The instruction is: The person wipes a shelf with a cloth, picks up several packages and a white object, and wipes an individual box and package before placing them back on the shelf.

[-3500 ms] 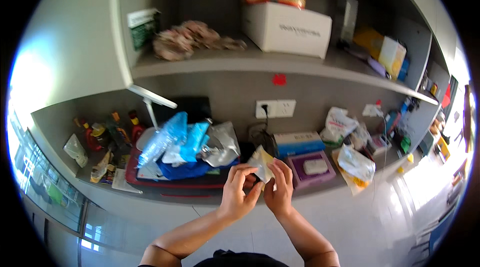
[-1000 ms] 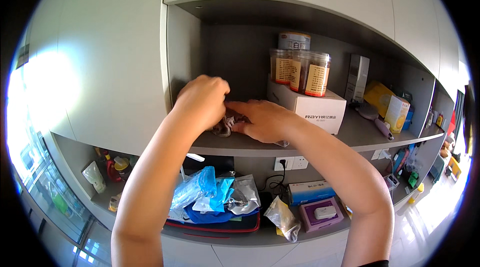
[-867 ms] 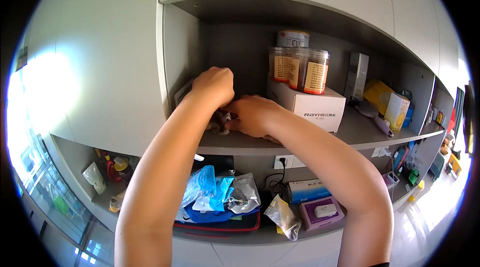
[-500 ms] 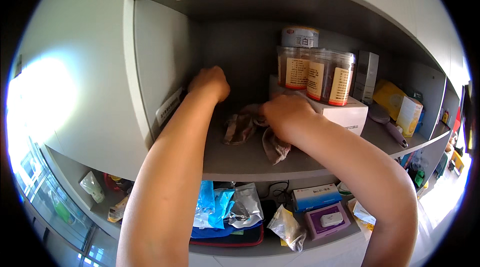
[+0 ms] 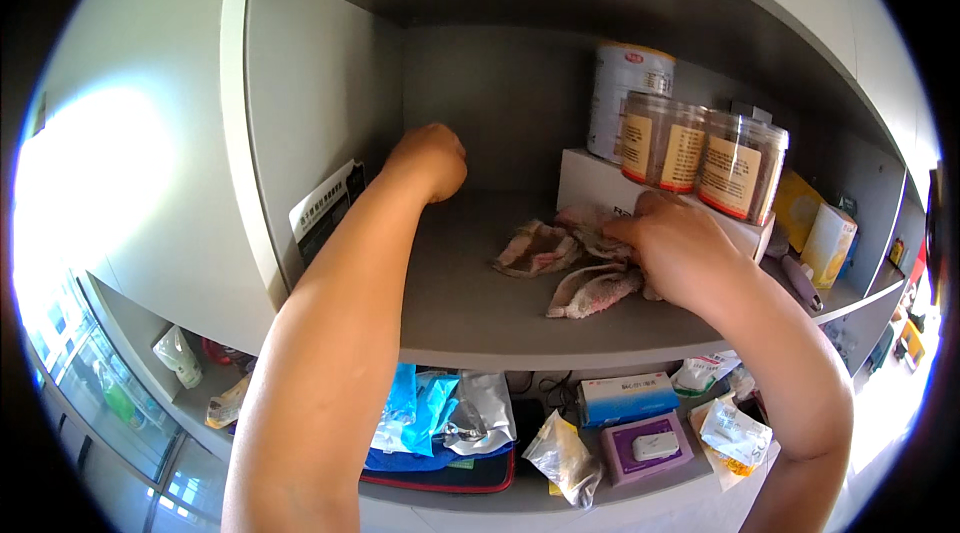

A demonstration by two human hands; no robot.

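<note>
My right hand [image 5: 680, 238] is closed on a crumpled grey-brown cloth [image 5: 595, 303] with pinkish patches. Its loose folds spread over the grey shelf [image 5: 470, 308], left of the fingers. Deeper in the compartment, by the left side, my left hand [image 5: 430, 163] is curled into a fist; whatever its fingers hold, if anything, is hidden. A flat black and white package [image 5: 328, 208] leans against the side wall, partly behind my left forearm. Just beyond my right hand is a white box [image 5: 600, 181] carrying two clear-lidded jars [image 5: 665, 138], [image 5: 740, 168] and a tall white can [image 5: 610, 93].
To the right lie a purple-handled brush [image 5: 800, 283] and a yellow-white carton [image 5: 828, 243]. Blue and silver pouches [image 5: 430, 413], a blue box [image 5: 628, 398], a purple box [image 5: 645, 448] and a clear packet [image 5: 562, 458] sit on the lower shelf. A cabinet door [image 5: 150, 183] is at left.
My right hand has moved right and the cloth with it. More of the shelf and the white box shows, and the jars and can appear further right as the view shifts.
</note>
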